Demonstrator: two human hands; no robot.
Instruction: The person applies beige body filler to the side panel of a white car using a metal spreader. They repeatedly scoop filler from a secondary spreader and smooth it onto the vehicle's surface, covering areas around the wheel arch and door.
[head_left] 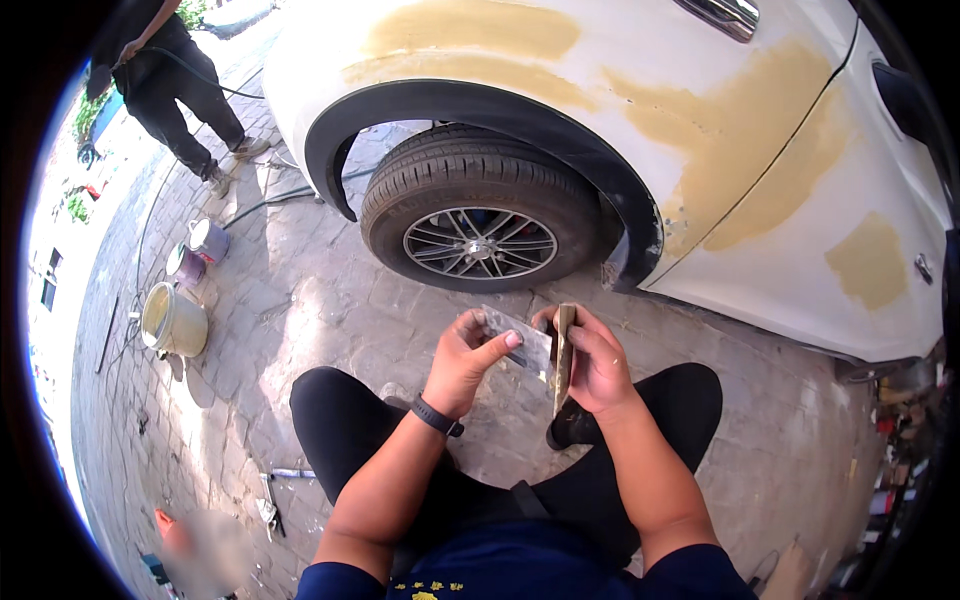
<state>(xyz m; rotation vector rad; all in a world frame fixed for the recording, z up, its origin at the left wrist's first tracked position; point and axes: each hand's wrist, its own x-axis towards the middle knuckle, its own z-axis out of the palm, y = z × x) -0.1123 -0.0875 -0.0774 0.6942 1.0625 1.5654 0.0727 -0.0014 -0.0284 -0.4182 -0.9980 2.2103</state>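
Note:
My left hand (460,362) is closed on a thin greyish flat sheet (533,352), the thumb pressed on its face; its exact kind is unclear. Close beside it, my right hand (600,368) grips a narrow, worn bar or board (563,352), seen nearly edge-on and roughly upright. The sheet's right end comes up to the bar; I cannot tell whether they touch. Both hands are above my parted knees, in front of a white car (640,60). Tan filler patches (735,130) cover parts of its fender and door.
The car's front wheel (480,215) stands just beyond my hands, under a black arch trim (330,130). At left are a cream bucket (175,320) and two smaller pails. A person (175,90) stands far left, holding a hose. Tools (270,500) lie on the paving, lower left.

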